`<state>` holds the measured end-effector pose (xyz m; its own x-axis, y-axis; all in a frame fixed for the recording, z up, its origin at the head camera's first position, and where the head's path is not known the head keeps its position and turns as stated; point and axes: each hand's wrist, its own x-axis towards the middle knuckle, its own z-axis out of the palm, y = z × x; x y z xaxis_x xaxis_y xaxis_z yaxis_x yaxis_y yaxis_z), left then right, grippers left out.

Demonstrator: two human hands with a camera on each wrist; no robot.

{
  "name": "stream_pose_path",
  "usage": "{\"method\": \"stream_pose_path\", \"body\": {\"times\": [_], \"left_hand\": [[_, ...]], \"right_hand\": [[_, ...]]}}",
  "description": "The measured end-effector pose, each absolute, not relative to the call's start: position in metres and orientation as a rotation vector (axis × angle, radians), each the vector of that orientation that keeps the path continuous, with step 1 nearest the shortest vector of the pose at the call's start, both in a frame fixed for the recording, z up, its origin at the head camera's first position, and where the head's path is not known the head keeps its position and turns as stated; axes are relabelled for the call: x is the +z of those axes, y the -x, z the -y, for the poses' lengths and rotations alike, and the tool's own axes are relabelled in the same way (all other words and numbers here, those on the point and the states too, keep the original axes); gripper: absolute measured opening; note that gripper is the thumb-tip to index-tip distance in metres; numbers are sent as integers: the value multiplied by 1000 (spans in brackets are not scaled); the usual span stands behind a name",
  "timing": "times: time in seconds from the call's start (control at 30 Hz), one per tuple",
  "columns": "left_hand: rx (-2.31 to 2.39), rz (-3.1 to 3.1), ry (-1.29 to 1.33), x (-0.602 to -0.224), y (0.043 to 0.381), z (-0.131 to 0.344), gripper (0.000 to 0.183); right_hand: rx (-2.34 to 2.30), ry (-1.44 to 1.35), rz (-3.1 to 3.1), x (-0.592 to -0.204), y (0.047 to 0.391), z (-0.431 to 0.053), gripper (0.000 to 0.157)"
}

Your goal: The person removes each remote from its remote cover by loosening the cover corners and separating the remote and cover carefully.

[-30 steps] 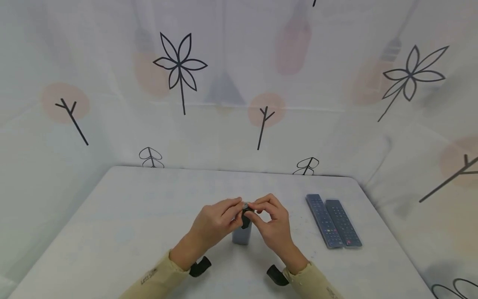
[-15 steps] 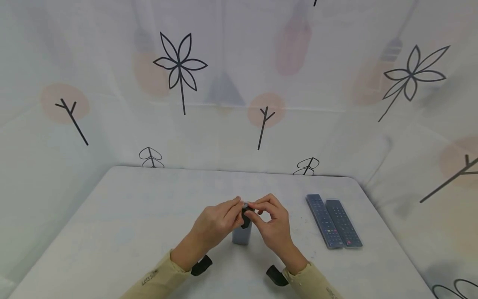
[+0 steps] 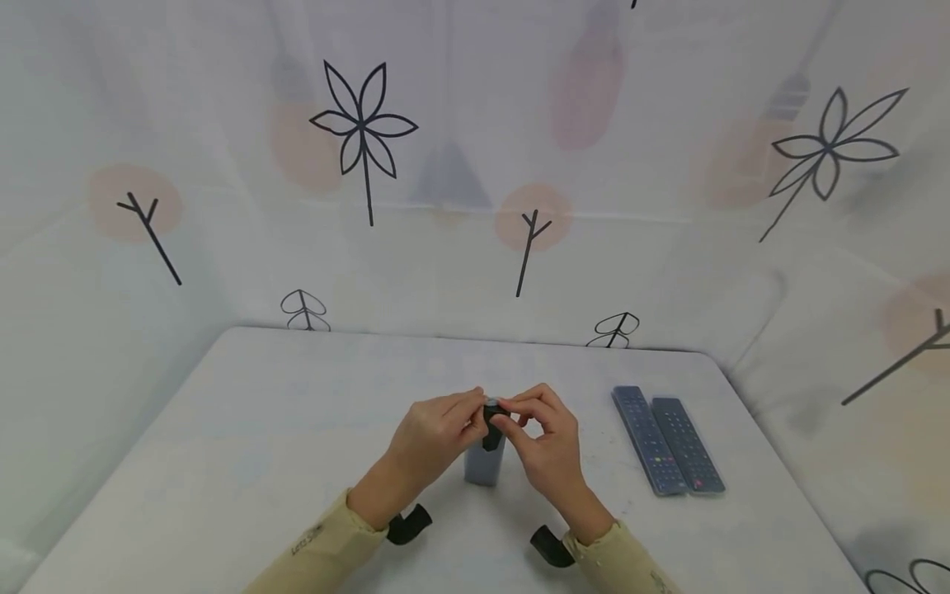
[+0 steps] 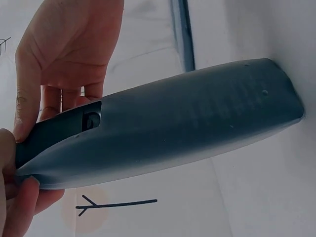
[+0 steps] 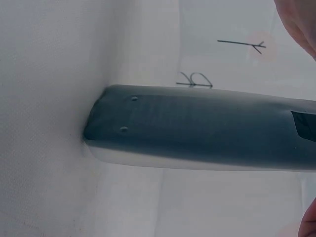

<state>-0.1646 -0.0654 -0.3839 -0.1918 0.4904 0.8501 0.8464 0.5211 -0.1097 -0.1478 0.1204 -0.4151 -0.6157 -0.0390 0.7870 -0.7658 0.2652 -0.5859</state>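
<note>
A remote control (image 3: 484,466) stands upright on its lower end at mid-table, its back towards me. It looks wrapped in a translucent bluish sleeve. Near the upper end, its back (image 4: 177,128) has a dark recessed opening in the left wrist view. My left hand (image 3: 430,433) pinches the upper end from the left. From the right, my right hand (image 3: 547,441) grips the same end, thumb on the near side and fingers curled behind. Only the lower part of the remote's back (image 5: 197,128) shows in the right wrist view, with the hands at the picture's edge.
Two more remote controls lie side by side to the right, a longer one (image 3: 649,441) and a shorter one (image 3: 688,445). Black curved wrist mounts (image 3: 552,546) sit below both wrists. A printed cloth (image 3: 445,272) hangs behind the white table (image 3: 282,429).
The head view has shifted slightly, so the scene sits a little further right. Both hands keep their hold on the remote's upper end, with only slight finger movement.
</note>
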Motion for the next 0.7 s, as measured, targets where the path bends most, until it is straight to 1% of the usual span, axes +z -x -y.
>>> {"method": "stream_pose_path", "body": {"times": [0.17, 0.37, 0.7], "left_hand": [[-638, 1902, 1109, -383, 164, 65, 14], [-954, 1928, 1044, -385, 165, 64, 18], [-1452, 2013, 810, -385, 165, 61, 16]], "right_hand": [[1403, -720, 1876, -408, 144, -118, 35], [1409, -717, 1874, -387, 132, -112, 32], [1463, -713, 1879, -386, 132, -112, 31]]}}
